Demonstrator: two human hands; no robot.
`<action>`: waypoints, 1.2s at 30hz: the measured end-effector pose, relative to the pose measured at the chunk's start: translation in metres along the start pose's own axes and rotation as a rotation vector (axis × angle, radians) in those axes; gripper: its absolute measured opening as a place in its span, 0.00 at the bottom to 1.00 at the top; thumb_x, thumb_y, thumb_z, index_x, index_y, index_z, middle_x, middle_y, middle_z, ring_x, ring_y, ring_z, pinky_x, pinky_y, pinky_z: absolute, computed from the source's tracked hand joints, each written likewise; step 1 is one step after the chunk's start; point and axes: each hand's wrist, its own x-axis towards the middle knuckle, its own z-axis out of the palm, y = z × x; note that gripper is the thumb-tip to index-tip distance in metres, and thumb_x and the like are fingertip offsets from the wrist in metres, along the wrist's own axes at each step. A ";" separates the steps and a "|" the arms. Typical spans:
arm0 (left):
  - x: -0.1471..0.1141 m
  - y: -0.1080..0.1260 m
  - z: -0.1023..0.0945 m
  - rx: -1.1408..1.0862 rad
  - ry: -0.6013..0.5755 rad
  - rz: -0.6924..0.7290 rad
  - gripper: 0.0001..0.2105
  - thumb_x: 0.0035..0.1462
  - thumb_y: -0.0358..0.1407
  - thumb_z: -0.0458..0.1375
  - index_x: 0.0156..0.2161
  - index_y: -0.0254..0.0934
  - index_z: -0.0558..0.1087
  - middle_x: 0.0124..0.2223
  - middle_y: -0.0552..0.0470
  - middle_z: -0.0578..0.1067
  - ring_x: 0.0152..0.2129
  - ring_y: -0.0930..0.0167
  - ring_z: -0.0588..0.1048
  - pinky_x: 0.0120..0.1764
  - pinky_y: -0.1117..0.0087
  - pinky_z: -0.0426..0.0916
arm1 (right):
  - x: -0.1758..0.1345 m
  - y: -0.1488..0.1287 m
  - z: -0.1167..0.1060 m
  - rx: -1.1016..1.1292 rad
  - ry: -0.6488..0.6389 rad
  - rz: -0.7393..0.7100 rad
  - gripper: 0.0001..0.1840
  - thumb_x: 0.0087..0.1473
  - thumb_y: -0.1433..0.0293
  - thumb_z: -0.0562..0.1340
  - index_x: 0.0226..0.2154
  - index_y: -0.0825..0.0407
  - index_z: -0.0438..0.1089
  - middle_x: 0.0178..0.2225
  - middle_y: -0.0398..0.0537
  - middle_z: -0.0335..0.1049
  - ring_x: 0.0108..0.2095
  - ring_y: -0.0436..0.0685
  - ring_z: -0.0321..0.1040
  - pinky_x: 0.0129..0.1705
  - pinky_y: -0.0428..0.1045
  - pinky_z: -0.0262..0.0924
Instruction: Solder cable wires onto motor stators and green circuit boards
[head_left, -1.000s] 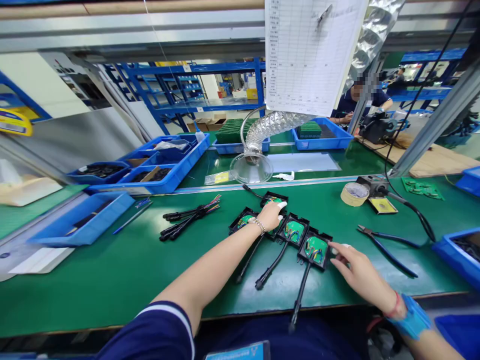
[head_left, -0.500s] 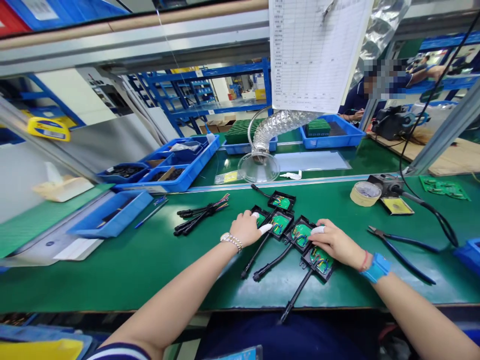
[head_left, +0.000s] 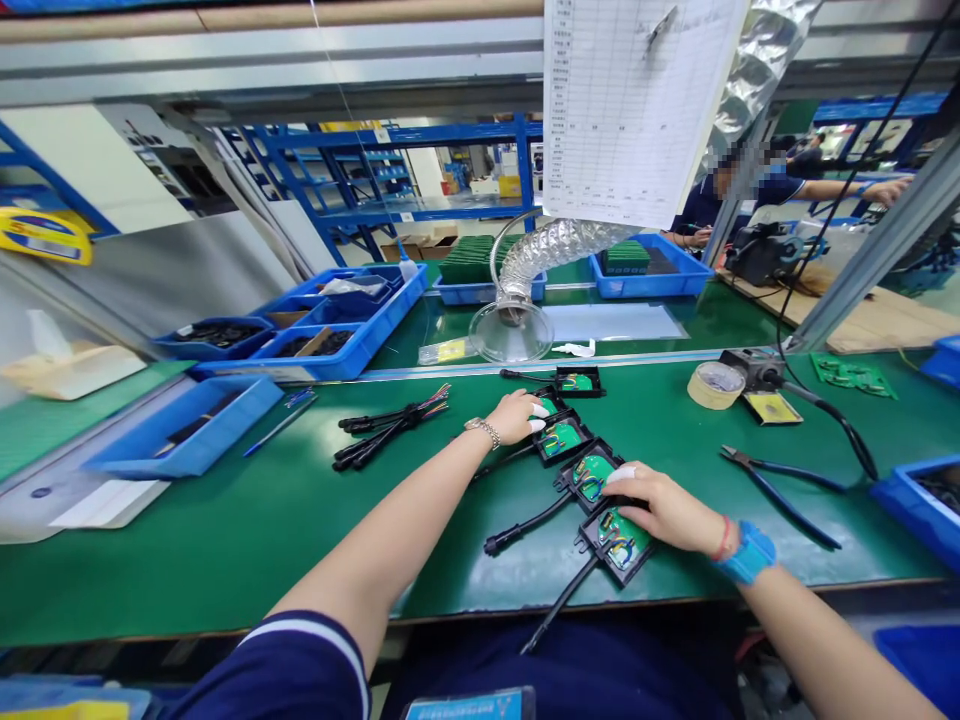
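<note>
A slanting row of several black plastic housings, each with a green circuit board and coloured wires, lies on the green bench. My left hand (head_left: pixel 517 418), white covers on its fingertips, grips the side of a far housing (head_left: pixel 561 436). My right hand (head_left: pixel 667 508) has its fingers curled over the edges of a middle housing (head_left: pixel 591 474) and the nearest housing (head_left: pixel 616 545). Black cables run left from the housings; the nearest cable (head_left: pixel 559 605) reaches over the bench edge. The farthest housing (head_left: pixel 579 381) sits level beyond my left hand. My fingers partly hide the boards.
A bundle of black cables (head_left: pixel 390 430) lies left, near a blue tray (head_left: pixel 247 425). To the right are cutting pliers (head_left: pixel 780 490), a tape roll (head_left: pixel 716 385) and a blue bin (head_left: pixel 892 490). A clear fume hood (head_left: pixel 511 333) hangs behind. A co-worker (head_left: pixel 709 205) is at the back right.
My left hand has moved away from me and to the right, with the far housings shifted right and the farthest turned more level. My right hand stays at the near housings. The view has shifted slightly.
</note>
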 end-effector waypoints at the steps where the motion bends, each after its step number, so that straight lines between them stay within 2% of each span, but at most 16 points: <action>1: 0.003 -0.001 0.000 -0.007 -0.005 0.001 0.13 0.54 0.37 0.53 0.45 0.42 0.73 0.54 0.50 0.68 0.55 0.62 0.59 0.56 0.57 0.52 | 0.000 -0.001 0.003 -0.001 0.021 0.025 0.13 0.51 0.73 0.59 0.41 0.49 0.70 0.39 0.48 0.69 0.42 0.53 0.63 0.47 0.50 0.61; 5: 0.009 -0.005 0.002 -0.022 0.006 -0.025 0.14 0.54 0.34 0.53 0.46 0.43 0.72 0.56 0.53 0.66 0.57 0.60 0.55 0.56 0.55 0.51 | 0.013 -0.018 0.031 -0.030 0.124 0.126 0.10 0.53 0.71 0.57 0.37 0.52 0.72 0.36 0.51 0.68 0.40 0.55 0.62 0.43 0.52 0.62; 11: 0.012 -0.011 0.005 -0.027 0.066 -0.044 0.16 0.55 0.32 0.50 0.48 0.42 0.71 0.58 0.51 0.64 0.56 0.64 0.57 0.57 0.59 0.51 | 0.049 -0.053 0.069 -0.060 0.215 0.234 0.18 0.52 0.81 0.50 0.39 0.55 0.71 0.35 0.54 0.68 0.38 0.56 0.62 0.41 0.51 0.63; 14: 0.009 -0.007 0.006 -0.021 0.093 -0.051 0.15 0.56 0.32 0.49 0.48 0.40 0.71 0.57 0.50 0.64 0.57 0.65 0.57 0.57 0.60 0.52 | 0.060 -0.063 0.075 -0.072 0.202 0.224 0.19 0.50 0.83 0.50 0.39 0.55 0.71 0.33 0.53 0.69 0.37 0.54 0.64 0.39 0.49 0.63; 17: -0.003 -0.003 0.002 -0.008 0.139 -0.069 0.17 0.58 0.34 0.48 0.52 0.41 0.67 0.59 0.51 0.62 0.57 0.65 0.56 0.57 0.60 0.52 | 0.062 -0.064 0.066 -0.094 0.183 0.191 0.18 0.50 0.81 0.52 0.38 0.54 0.71 0.34 0.51 0.70 0.36 0.53 0.66 0.40 0.48 0.64; 20: -0.030 -0.012 -0.011 0.012 0.197 -0.101 0.18 0.58 0.36 0.49 0.54 0.45 0.64 0.59 0.54 0.62 0.57 0.66 0.56 0.58 0.60 0.50 | 0.067 -0.043 0.039 -0.129 0.186 0.163 0.15 0.53 0.77 0.53 0.41 0.52 0.70 0.39 0.49 0.70 0.40 0.51 0.66 0.45 0.47 0.63; 22: -0.055 -0.028 -0.021 0.034 0.250 -0.170 0.17 0.57 0.36 0.50 0.52 0.44 0.65 0.57 0.53 0.64 0.57 0.66 0.57 0.58 0.59 0.49 | 0.077 -0.015 0.018 -0.181 0.213 0.185 0.16 0.55 0.75 0.51 0.43 0.52 0.69 0.43 0.50 0.69 0.44 0.52 0.65 0.50 0.49 0.60; 24: -0.080 -0.050 -0.030 0.059 0.325 -0.296 0.17 0.57 0.35 0.49 0.52 0.41 0.66 0.56 0.48 0.66 0.55 0.63 0.59 0.57 0.57 0.51 | 0.091 0.021 0.001 -0.257 0.233 0.231 0.17 0.55 0.75 0.50 0.44 0.54 0.68 0.47 0.54 0.67 0.48 0.57 0.62 0.52 0.54 0.58; 27: -0.112 -0.082 -0.033 0.080 0.435 -0.503 0.19 0.58 0.34 0.44 0.53 0.33 0.65 0.53 0.40 0.67 0.51 0.61 0.63 0.53 0.57 0.56 | 0.118 0.071 -0.008 -0.368 0.205 0.287 0.19 0.54 0.77 0.52 0.48 0.54 0.65 0.50 0.58 0.63 0.47 0.60 0.63 0.50 0.57 0.59; 29: -0.126 -0.097 -0.030 0.070 0.461 -0.585 0.19 0.58 0.34 0.44 0.53 0.31 0.64 0.51 0.39 0.68 0.50 0.61 0.65 0.52 0.59 0.59 | 0.136 0.094 -0.008 -0.432 0.163 0.299 0.17 0.54 0.75 0.55 0.48 0.55 0.64 0.47 0.57 0.65 0.44 0.58 0.65 0.47 0.57 0.61; 33: -0.137 -0.113 -0.022 0.011 0.413 -0.598 0.18 0.56 0.34 0.48 0.52 0.36 0.67 0.47 0.46 0.72 0.45 0.64 0.69 0.49 0.64 0.63 | 0.158 0.115 -0.010 -0.535 0.067 0.257 0.13 0.56 0.65 0.55 0.41 0.56 0.65 0.40 0.48 0.67 0.39 0.51 0.66 0.42 0.53 0.63; 36: -0.137 -0.120 -0.022 -0.035 0.392 -0.593 0.18 0.54 0.32 0.49 0.50 0.40 0.68 0.45 0.48 0.73 0.42 0.65 0.70 0.47 0.66 0.64 | 0.158 0.115 -0.023 -0.598 0.043 0.204 0.10 0.57 0.68 0.55 0.37 0.57 0.68 0.35 0.48 0.68 0.36 0.51 0.65 0.41 0.52 0.62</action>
